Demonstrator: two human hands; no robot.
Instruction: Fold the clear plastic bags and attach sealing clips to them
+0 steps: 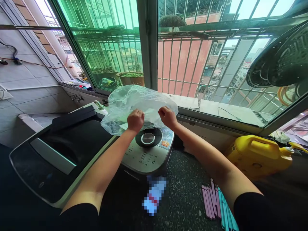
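A clear plastic bag (pixel 141 99) billows out, crumpled, above the back of a grey and black rice cooker (pixel 144 160). My left hand (pixel 136 120) is closed on the near side of the bag, to the left. Level with it, my right hand (pixel 167 116) pinches the bag further right. Some whitish material shows between the hands, but I cannot make out whether it lies inside the bag. The cooker's round dial and printed panel show below my hands; the bag covers its rear part.
At left stands a black-lidded washing machine (pixel 72 141). A blurred bottle-like item (pixel 154 195) lies on the speckled dark counter (pixel 185 192). Pink sticks (pixel 209 200) and teal sticks (pixel 226 208) lie at right, near a yellow jug (pixel 257 155). Barred windows (pixel 183 64) are behind.
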